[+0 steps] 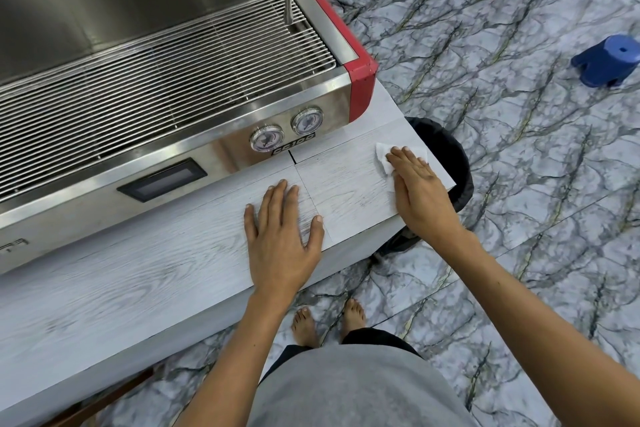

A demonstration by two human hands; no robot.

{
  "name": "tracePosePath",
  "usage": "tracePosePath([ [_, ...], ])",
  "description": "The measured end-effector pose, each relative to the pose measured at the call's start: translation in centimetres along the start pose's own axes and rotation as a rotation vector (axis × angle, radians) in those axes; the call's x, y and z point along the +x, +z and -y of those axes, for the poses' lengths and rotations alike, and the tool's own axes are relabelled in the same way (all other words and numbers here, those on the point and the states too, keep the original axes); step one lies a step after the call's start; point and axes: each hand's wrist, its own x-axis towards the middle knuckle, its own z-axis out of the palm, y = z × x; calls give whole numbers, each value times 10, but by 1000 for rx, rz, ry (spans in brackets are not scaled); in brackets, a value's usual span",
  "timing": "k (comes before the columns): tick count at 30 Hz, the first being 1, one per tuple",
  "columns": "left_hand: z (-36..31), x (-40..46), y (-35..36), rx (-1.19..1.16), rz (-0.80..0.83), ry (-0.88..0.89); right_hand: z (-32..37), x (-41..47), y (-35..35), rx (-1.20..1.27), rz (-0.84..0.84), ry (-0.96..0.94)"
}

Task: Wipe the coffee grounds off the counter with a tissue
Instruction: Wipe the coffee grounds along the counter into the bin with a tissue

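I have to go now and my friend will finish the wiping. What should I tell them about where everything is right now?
Left hand: flat on the counter, fingers spread, holding nothing.
Right hand: pressed flat on the white tissue, near the counter's right end.
Black bin: on the floor right beside that end, below the edge.
Espresso machine: behind the wiped strip.
Done: no clear piles of grounds show on the counter; the grain pattern could hide small specks.
Left: probably push the tissue off the edge toward the bin, then check the surface closely.
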Motion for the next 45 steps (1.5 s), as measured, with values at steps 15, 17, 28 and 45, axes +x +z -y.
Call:
tracePosePath([
  [15,0,0,0,7,0,-4,46,-25,30,-77,77,-236],
  [17,-1,0,-1,9,-2,-7,45,-27,30,-100,71,-241],
  [28,-1,0,-1,8,16,-12,8,-25,13,-140,14,-190],
  [45,0,1,0,-4,-3,-37,-4,4,-5,15,-38,-158],
])
